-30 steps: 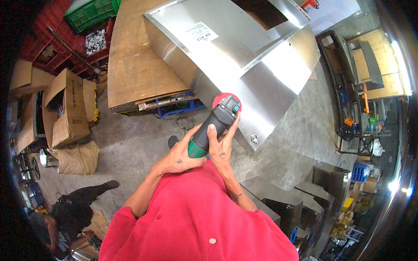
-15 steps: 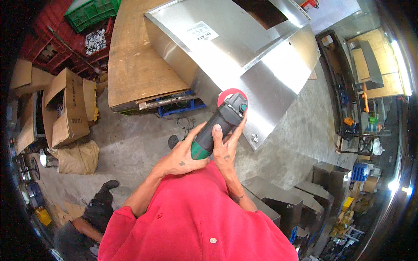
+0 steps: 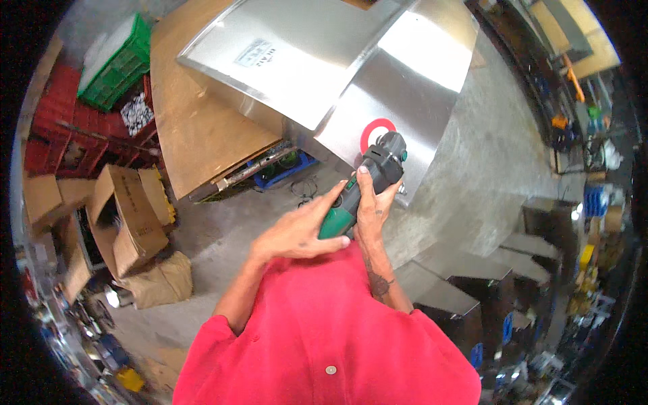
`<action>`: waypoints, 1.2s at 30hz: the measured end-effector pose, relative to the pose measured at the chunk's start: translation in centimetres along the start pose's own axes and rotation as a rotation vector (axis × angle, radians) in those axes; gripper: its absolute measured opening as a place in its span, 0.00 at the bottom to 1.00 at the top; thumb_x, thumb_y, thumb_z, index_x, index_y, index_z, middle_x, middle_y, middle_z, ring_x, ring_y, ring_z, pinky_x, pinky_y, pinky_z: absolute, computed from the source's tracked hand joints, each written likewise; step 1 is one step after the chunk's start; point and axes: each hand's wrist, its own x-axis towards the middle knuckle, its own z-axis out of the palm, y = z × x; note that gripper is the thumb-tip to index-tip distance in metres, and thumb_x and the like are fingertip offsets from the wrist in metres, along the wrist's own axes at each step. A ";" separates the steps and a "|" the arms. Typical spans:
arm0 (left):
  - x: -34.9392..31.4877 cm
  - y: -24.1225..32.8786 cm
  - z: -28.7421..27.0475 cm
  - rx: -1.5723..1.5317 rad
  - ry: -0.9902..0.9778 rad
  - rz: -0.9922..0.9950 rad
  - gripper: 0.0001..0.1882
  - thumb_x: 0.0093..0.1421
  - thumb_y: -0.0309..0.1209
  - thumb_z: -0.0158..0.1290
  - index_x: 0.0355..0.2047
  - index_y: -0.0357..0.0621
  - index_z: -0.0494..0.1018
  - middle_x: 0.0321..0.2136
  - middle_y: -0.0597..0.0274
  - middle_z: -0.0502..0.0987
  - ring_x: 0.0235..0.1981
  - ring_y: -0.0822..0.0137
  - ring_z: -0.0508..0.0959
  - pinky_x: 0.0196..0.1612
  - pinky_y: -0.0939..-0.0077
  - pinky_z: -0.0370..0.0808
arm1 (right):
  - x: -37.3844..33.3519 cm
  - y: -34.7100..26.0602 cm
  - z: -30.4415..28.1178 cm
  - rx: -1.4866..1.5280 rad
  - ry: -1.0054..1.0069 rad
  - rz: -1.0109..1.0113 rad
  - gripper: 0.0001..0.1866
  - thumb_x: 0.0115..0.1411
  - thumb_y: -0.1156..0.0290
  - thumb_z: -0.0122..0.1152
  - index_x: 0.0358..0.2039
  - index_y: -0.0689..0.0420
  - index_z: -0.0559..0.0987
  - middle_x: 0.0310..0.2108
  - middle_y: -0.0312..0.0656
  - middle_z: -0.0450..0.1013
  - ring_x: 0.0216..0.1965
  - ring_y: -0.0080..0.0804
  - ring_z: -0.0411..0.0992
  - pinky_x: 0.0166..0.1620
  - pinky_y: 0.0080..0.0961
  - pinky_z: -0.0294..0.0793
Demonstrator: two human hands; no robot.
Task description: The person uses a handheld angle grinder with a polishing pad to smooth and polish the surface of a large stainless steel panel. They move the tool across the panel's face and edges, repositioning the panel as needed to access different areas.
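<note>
An angle grinder, black with a green rear end, is held out in front of my chest. Its round disc, with a red rim, lies over the sloped side panel of a large shiny sheet-metal box; whether it touches the metal I cannot tell. My left hand is closed round the green rear body, thumb toward me. Nearer the head, my right hand grips the tool from the right side, its thumb on top. Part of the grinder's body is hidden by my fingers.
A wooden table bears the metal box. Red crates, a green crate and open cardboard boxes stand at left. Several metal housings stand on the floor at lower right. A cable lies under the table edge.
The view has shifted, and the grinder has moved right, farther onto the sloped panel and away from the seam. Both hands keep their grip. A person at lower left is out of view now.
</note>
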 end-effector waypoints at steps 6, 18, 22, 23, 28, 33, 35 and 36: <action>4.7 -1.9 -4.5 0.172 0.559 -0.179 0.20 0.71 0.27 0.60 0.62 0.38 0.76 0.56 0.44 0.76 0.51 0.52 0.81 0.48 0.62 0.83 | 0.3 -1.9 -1.0 0.242 0.005 0.215 0.44 0.69 0.72 0.70 0.75 0.62 0.51 0.49 0.45 0.75 0.39 0.30 0.79 0.42 0.30 0.83; 10.5 -6.2 -3.5 0.845 0.613 0.009 0.33 0.63 0.35 0.70 0.66 0.39 0.73 0.61 0.49 0.75 0.55 0.47 0.75 0.59 0.53 0.74 | 2.0 -0.8 -2.4 0.206 -0.053 0.165 0.48 0.67 0.69 0.72 0.77 0.62 0.50 0.54 0.48 0.73 0.43 0.32 0.79 0.44 0.32 0.85; 10.1 -8.1 -4.2 0.912 0.570 0.019 0.30 0.65 0.37 0.67 0.65 0.41 0.74 0.62 0.50 0.73 0.53 0.50 0.74 0.56 0.54 0.74 | 1.9 -1.2 -2.4 0.181 -0.064 0.179 0.49 0.67 0.67 0.73 0.77 0.62 0.51 0.55 0.49 0.72 0.45 0.33 0.79 0.47 0.32 0.84; 9.7 -8.4 -4.5 0.863 0.574 0.034 0.29 0.66 0.38 0.66 0.65 0.42 0.74 0.61 0.50 0.73 0.53 0.50 0.74 0.56 0.54 0.73 | 2.0 -1.1 -2.5 0.159 -0.063 0.171 0.49 0.67 0.66 0.73 0.77 0.63 0.51 0.55 0.49 0.72 0.47 0.33 0.78 0.48 0.33 0.83; 9.6 -4.5 -4.4 0.810 0.557 0.069 0.29 0.67 0.38 0.66 0.64 0.41 0.74 0.60 0.50 0.75 0.53 0.48 0.76 0.58 0.54 0.74 | 2.0 -0.4 -2.6 0.075 -0.051 0.125 0.48 0.66 0.64 0.74 0.77 0.63 0.53 0.56 0.49 0.73 0.51 0.36 0.78 0.55 0.35 0.79; 9.9 -6.8 -3.7 0.771 0.615 0.059 0.22 0.71 0.34 0.61 0.61 0.38 0.75 0.58 0.47 0.77 0.56 0.47 0.76 0.60 0.53 0.73 | 1.5 -1.4 -2.2 0.092 -0.060 0.129 0.49 0.66 0.64 0.74 0.77 0.64 0.53 0.57 0.50 0.73 0.53 0.37 0.77 0.57 0.35 0.79; 9.5 -7.9 -4.1 0.724 0.656 0.105 0.18 0.75 0.34 0.56 0.59 0.36 0.77 0.57 0.46 0.78 0.57 0.49 0.76 0.61 0.54 0.73 | 1.0 -2.9 -1.8 0.193 -0.086 0.208 0.50 0.66 0.65 0.75 0.77 0.64 0.52 0.58 0.51 0.73 0.54 0.37 0.77 0.57 0.35 0.80; 9.6 -7.4 -4.0 0.637 0.768 0.066 0.17 0.76 0.33 0.54 0.58 0.36 0.77 0.56 0.47 0.79 0.56 0.49 0.76 0.60 0.55 0.72 | 1.1 -2.5 -2.0 0.166 -0.072 0.179 0.51 0.66 0.66 0.74 0.78 0.63 0.51 0.58 0.51 0.73 0.54 0.37 0.77 0.56 0.35 0.80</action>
